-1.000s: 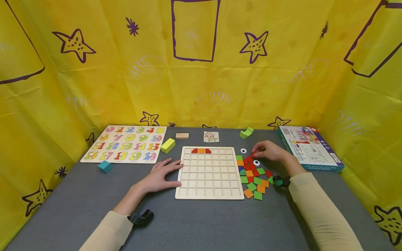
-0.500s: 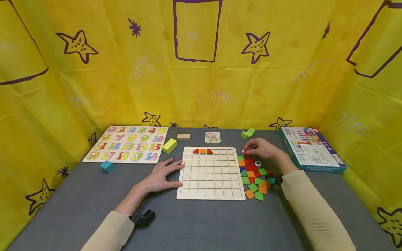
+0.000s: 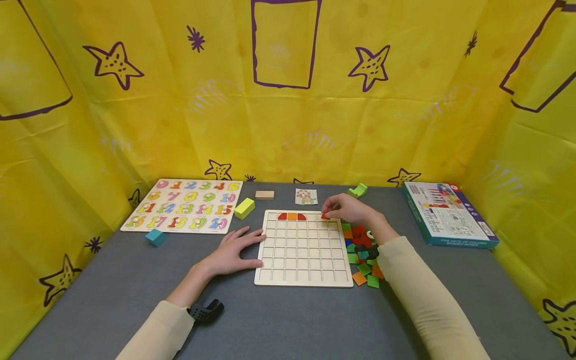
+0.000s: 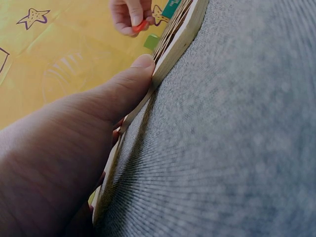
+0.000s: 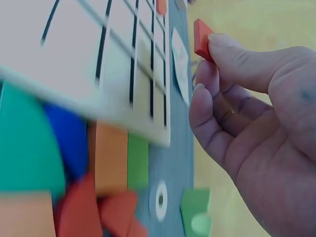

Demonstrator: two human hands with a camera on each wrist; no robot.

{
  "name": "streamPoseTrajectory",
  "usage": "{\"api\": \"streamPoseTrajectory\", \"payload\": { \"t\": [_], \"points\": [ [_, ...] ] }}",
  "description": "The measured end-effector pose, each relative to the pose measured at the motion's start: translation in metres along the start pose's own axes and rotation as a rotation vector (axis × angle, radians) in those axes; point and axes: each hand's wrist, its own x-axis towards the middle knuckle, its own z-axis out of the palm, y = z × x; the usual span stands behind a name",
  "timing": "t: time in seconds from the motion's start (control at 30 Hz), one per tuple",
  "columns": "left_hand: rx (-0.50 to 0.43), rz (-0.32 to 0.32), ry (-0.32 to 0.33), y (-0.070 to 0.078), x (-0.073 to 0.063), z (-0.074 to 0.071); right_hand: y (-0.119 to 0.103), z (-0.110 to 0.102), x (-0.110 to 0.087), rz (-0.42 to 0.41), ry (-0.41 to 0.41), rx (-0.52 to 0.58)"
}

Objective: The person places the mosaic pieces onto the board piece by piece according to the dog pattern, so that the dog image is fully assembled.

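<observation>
A pale wooden grid board (image 3: pixel 303 250) lies on the grey table. In its top row, two red curved tiles flank an orange square tile (image 3: pixel 292 216). My left hand (image 3: pixel 231 255) rests at the board's left edge, fingers spread and thumb against the side. Over the top right part of the board, my right hand (image 3: pixel 351 208) pinches a small red tile (image 5: pixel 201 39) between thumb and fingers. Beside the board's right edge lies a pile of coloured tiles (image 3: pixel 358 231), red, green, orange and blue, partly hidden by the right wrist.
Behind the board lie a small pattern card (image 3: pixel 306 196), a plain wooden block (image 3: pixel 264 195) and a green curved block (image 3: pixel 357 190). A number puzzle (image 3: pixel 225 231), a yellow-green block (image 3: pixel 244 208) and a teal cube (image 3: pixel 155 237) are left. A flat box (image 3: pixel 450 215) lies right.
My right hand has moved left from the tile pile to above the board's top right, carrying the red tile. The left hand keeps its place at the board's edge.
</observation>
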Motion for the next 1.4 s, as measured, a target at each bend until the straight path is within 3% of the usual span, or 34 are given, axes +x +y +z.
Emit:
{"api": "streamPoseTrajectory", "payload": {
  "t": [0.2,0.37,0.7,0.93,1.4],
  "points": [
    [-0.005,0.003,-0.005,0.002,0.0,0.001,-0.017,0.015,0.018,-0.04,-0.034,0.043],
    [-0.002,0.009,0.003,0.001,0.001,0.001,-0.034,0.029,0.034,-0.101,-0.032,-0.001],
    [-0.009,0.005,0.004,-0.002,0.001,0.002,-0.057,0.065,0.065,-0.132,-0.012,-0.053],
    [-0.016,0.018,0.01,-0.002,0.001,0.001,-0.065,0.081,0.078,-0.104,-0.002,-0.037],
    [-0.019,0.008,0.006,-0.001,0.001,0.0,-0.076,0.096,0.088,-0.142,0.006,-0.134]
  ]
}}
